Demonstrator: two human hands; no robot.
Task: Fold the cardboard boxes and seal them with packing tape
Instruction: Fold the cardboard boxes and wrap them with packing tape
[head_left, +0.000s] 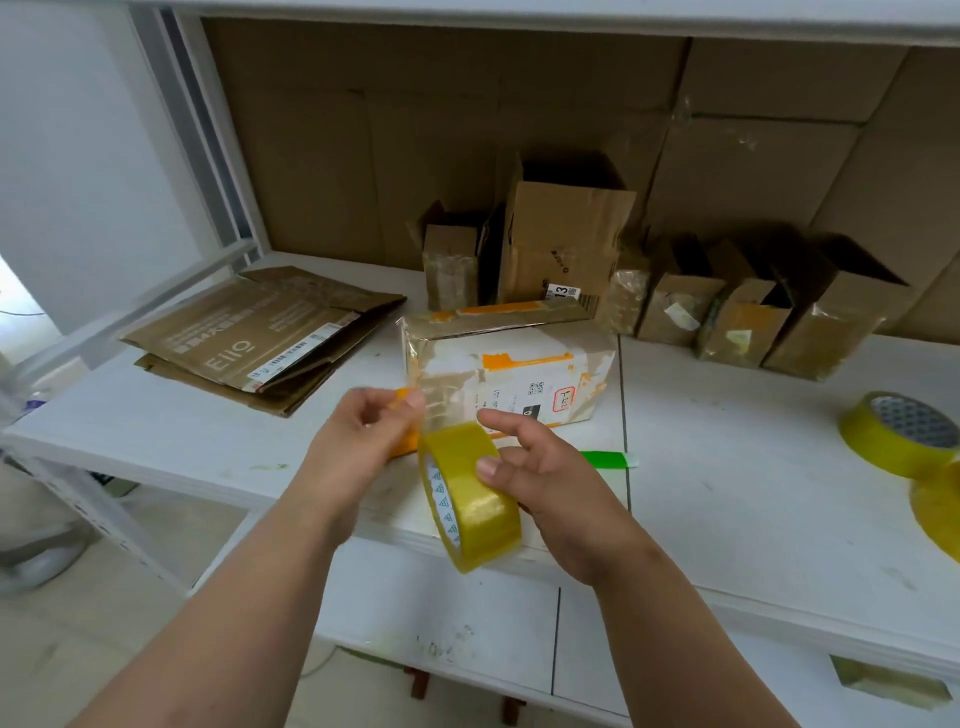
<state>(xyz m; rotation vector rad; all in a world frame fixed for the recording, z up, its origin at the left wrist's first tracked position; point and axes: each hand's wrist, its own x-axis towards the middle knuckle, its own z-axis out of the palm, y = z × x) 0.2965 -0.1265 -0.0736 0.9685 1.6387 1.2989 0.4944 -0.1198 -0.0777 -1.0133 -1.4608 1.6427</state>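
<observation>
A roll of yellowish clear packing tape (470, 496) is held up over the front edge of the white shelf. My right hand (550, 483) grips the roll, thumb on its outer face and fingers behind it. My left hand (363, 441) pinches the loose tape end between thumb and fingers, just left of the roll's top. Behind the hands lies a closed cardboard box (511, 371), wrapped in clear tape, with orange marks and a white label. An orange object (408, 441) shows partly under my left hand.
Flattened cardboard boxes (260, 338) are stacked at the left of the shelf (727, 441). Several small folded boxes (675, 296) stand along the back against large cardboard sheets. Two more tape rolls (904, 436) lie at the right edge. A green-handled tool (608, 459) lies right of my right hand.
</observation>
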